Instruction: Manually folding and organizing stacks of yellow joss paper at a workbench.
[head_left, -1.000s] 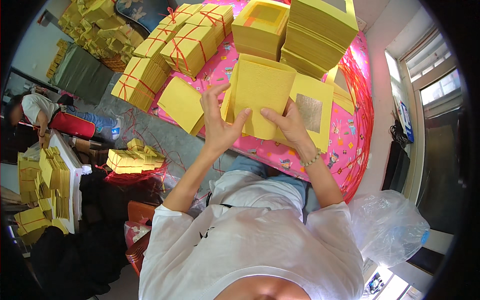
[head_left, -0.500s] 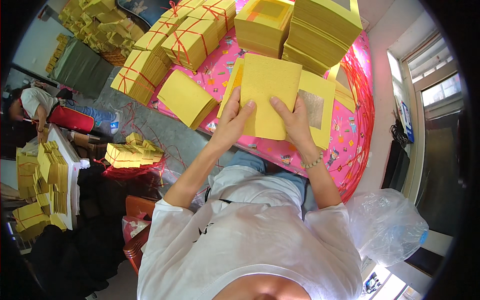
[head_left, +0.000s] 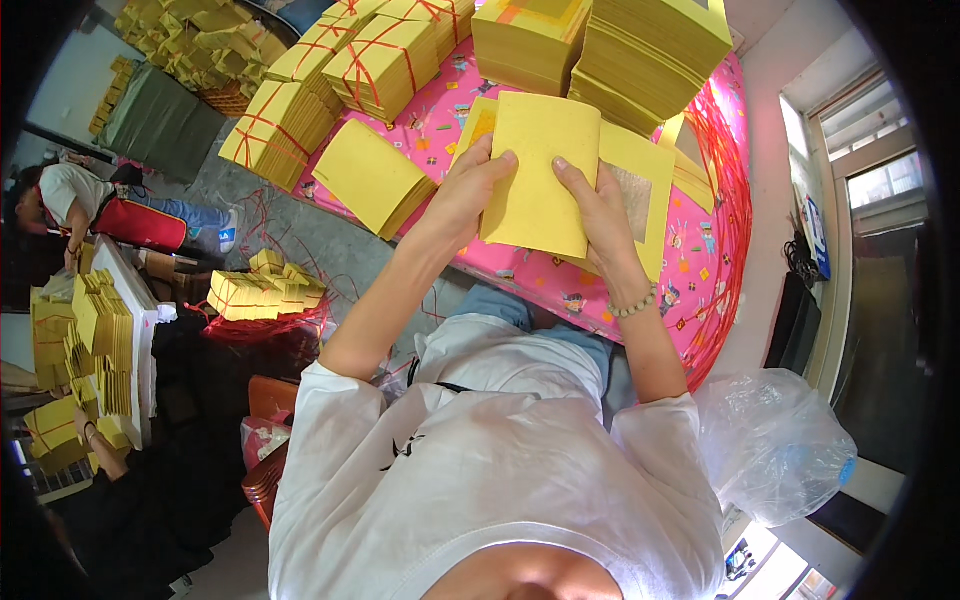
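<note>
Over on the far left another person [head_left: 70, 195] sits on the floor by some paper piles. On the counter [head_left: 520, 265], with its pink patterned cover, there's a loose yellow stack [head_left: 372, 178] just left of the action. The left hand [head_left: 462, 200] has its grip clamped on the left edge of a yellow paper bundle [head_left: 540, 172], held up above the counter, and the right hand [head_left: 600, 215] is clamped on the right edge. Tall yellow stacks [head_left: 655, 45] sit behind it.

Yellow paper stack [head_left: 540, 175]; pink patterned tablecloth [head_left: 690, 260].
</note>
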